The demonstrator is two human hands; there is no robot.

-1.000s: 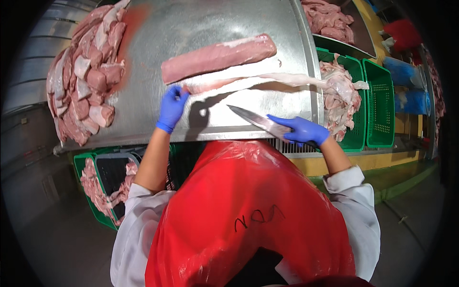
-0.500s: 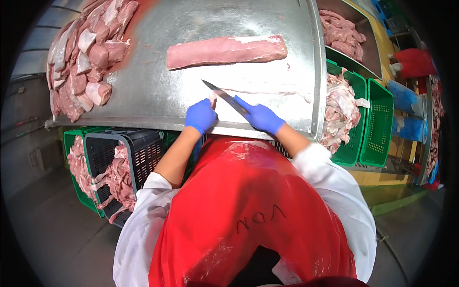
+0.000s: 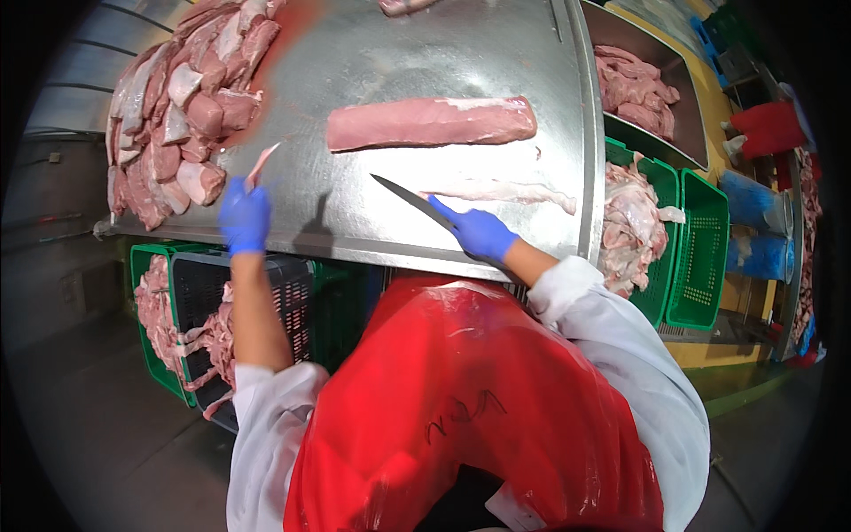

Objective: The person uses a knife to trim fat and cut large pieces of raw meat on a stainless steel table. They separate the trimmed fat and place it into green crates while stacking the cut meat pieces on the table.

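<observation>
My left hand (image 3: 244,215), in a blue glove, grips a small thin meat scrap (image 3: 263,161) near the lower right of the meat pile (image 3: 177,115) on the left of the steel table (image 3: 461,44). My right hand (image 3: 483,232), also gloved, holds a long knife (image 3: 399,195) low over the table, blade pointing up-left. Beyond the knife lies a whole pink loin (image 3: 430,121) with a white patch on top. A pale strip of trimmed membrane (image 3: 505,193) lies between loin and knife.
At right stand a steel tub (image 3: 643,84) of meat, a green crate (image 3: 631,222) of trimmings, another green crate (image 3: 696,248), blue containers (image 3: 749,253) and another person in red (image 3: 767,129). Crates (image 3: 284,301) holding trimmings sit below the table's front left.
My left hand went from beside the strip toward the centre, then swung left to the pile with a small scrap. My right hand moved leftward with the knife; the long strip now lies lower, shorter-looking.
</observation>
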